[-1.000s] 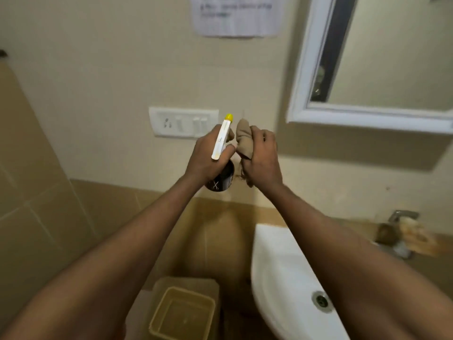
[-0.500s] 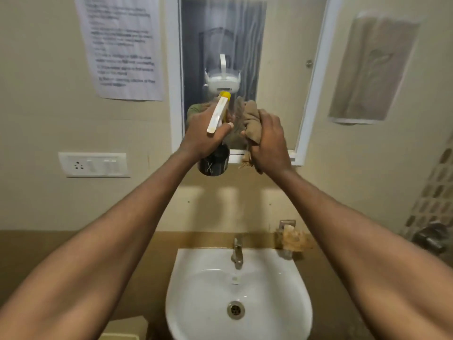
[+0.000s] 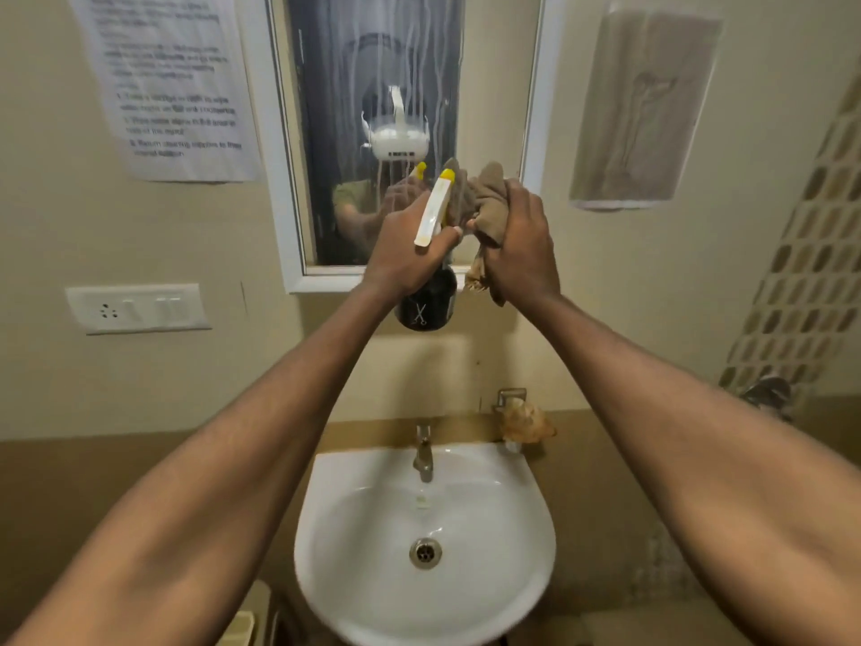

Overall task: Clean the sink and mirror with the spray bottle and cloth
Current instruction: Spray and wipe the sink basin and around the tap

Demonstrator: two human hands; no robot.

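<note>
Facing streaked mirror over white sink, beige wall.

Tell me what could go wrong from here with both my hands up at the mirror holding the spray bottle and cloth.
Streaks already run down the mirror; left unwiped, they may drip onto the frame and wall below. The left hand aims the spray bottle right beside the cloth bunched in the right hand, so a squeeze could soak the cloth instead of the glass. Overspray might also reach the paper notice beside the mirror.

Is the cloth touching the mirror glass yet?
Cannot tell. In the head view the cloth, bunched in the right hand, overlaps the mirror; depth is unclear.
</note>
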